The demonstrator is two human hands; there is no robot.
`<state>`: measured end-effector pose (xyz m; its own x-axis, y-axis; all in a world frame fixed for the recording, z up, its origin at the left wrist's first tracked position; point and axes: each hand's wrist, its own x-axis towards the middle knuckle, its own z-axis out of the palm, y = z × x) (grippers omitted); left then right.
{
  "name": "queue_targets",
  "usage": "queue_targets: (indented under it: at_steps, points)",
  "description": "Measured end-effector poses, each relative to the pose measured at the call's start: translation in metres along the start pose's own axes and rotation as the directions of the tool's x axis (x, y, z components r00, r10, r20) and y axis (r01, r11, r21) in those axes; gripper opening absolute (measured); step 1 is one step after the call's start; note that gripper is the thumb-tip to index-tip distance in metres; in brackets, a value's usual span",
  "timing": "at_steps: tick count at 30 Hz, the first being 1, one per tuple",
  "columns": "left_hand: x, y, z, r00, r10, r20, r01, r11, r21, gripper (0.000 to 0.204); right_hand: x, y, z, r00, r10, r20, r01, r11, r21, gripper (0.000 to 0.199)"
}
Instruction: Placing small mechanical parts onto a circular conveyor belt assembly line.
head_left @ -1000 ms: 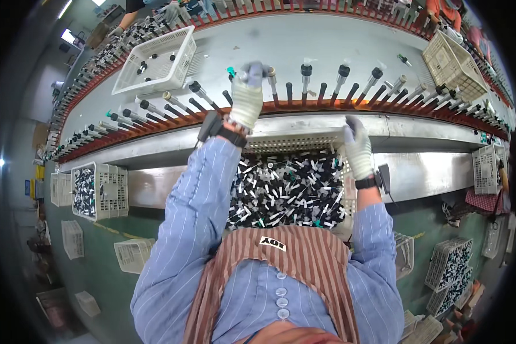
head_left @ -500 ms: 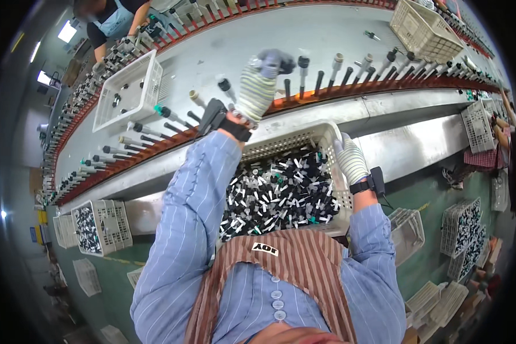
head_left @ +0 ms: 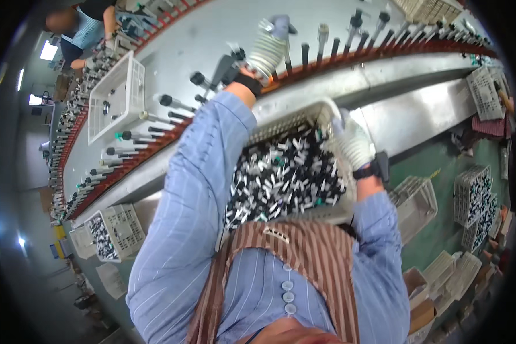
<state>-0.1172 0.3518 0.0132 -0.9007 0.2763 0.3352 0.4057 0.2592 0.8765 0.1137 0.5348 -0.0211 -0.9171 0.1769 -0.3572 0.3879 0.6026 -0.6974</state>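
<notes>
My left hand (head_left: 271,47), in a striped knit glove with grey fingertips, reaches over the row of upright black pegs. Its fingers are closed, and a small shiny piece shows beside them; what the piece is I cannot make out. Just right of it stands a peg with a pale cylindrical part (head_left: 323,38) on top. My right hand (head_left: 352,140), gloved the same way, is closed on the right rim of a cream plastic crate (head_left: 295,121) in front of my body. Small black, white and green plastic parts (head_left: 286,178) heap up inside the crate.
The peg line runs along an orange-red track (head_left: 384,53) that curves round the grey metal table (head_left: 195,51). A white crate (head_left: 131,94) with a few parts stands on the table at left. Another person (head_left: 89,28) works at far left. More filled crates (head_left: 112,232) stand lower left.
The whole view has turned and shifted. My left hand has moved up and slightly right, fingers still closed. My right hand stays on the crate rim.
</notes>
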Motion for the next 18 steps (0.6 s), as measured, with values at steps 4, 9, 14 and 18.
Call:
queue_targets:
  at_steps: [4, 9, 14, 18]
  points:
    - [-0.014, 0.011, -0.04, 0.996, -0.085, -0.026, 0.079, 0.983, -0.165, 0.046, 0.012, 0.017, 0.008, 0.974, -0.198, -0.107, 0.19, 0.978, -0.085, 0.041]
    - [-0.036, 0.02, -0.041, 0.989, -0.148, -0.031, 0.145, 0.987, -0.064, 0.04, 0.008, 0.011, 0.013, 0.987, -0.121, -0.102, 0.106, 0.985, -0.136, 0.038]
    - [-0.049, 0.0, -0.069, 0.928, -0.36, -0.094, 0.364, 0.931, 0.037, 0.043, -0.008, -0.016, 0.016, 0.722, -0.628, -0.292, 0.598, 0.778, -0.193, 0.026]
    - [-0.052, -0.008, -0.082, 0.936, -0.32, -0.147, 0.307, 0.946, -0.105, 0.036, 0.002, 0.029, 0.115, 0.851, -0.341, 0.4, 0.517, 0.678, -0.523, 0.02]
